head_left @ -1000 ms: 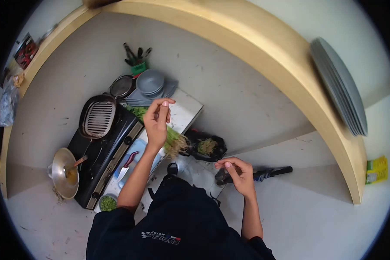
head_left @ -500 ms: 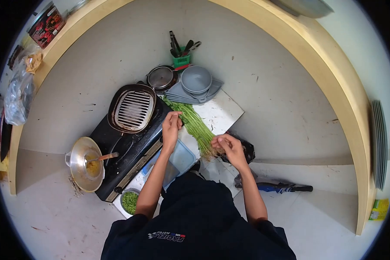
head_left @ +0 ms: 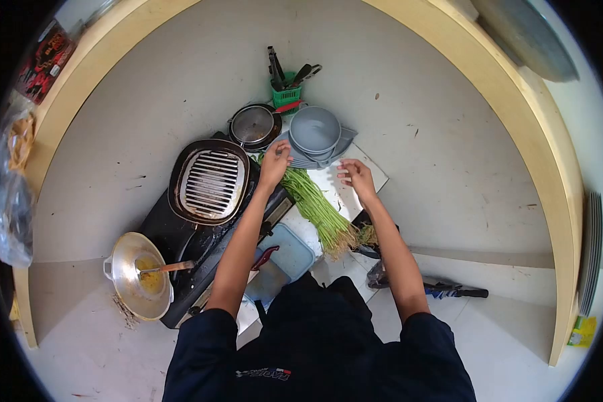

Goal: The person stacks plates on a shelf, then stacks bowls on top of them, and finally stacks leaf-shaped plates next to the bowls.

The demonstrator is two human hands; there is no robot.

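My left hand (head_left: 275, 164) hovers over the leafy end of a bunch of long green stems, close to the grey bowl; its fingers are loosely curled and apart, with nothing visible in them. To the right of the grey plates, my right hand (head_left: 357, 177) is open and appears empty, fingers spread toward the bowl. Between my hands and body, the bunch of green stems (head_left: 315, 208) lies across the white tabletop, its rooty ends toward me. A grey bowl (head_left: 315, 130) sits on grey leaf-shaped plates (head_left: 347, 139) just beyond both hands.
At left, a black stove (head_left: 174, 234) carries a grill pan (head_left: 211, 181) and a wok (head_left: 137, 295). A strainer (head_left: 253, 125) and a green utensil basket (head_left: 287, 100) stand behind. A blue tray (head_left: 298, 251) with a red-handled knife (head_left: 266, 257) is near my body.
Both hands have moved forward toward the grey bowl; the right one has left the rooty ends of the stems. The view has shifted, and the bowl of chopped greens is no longer visible.
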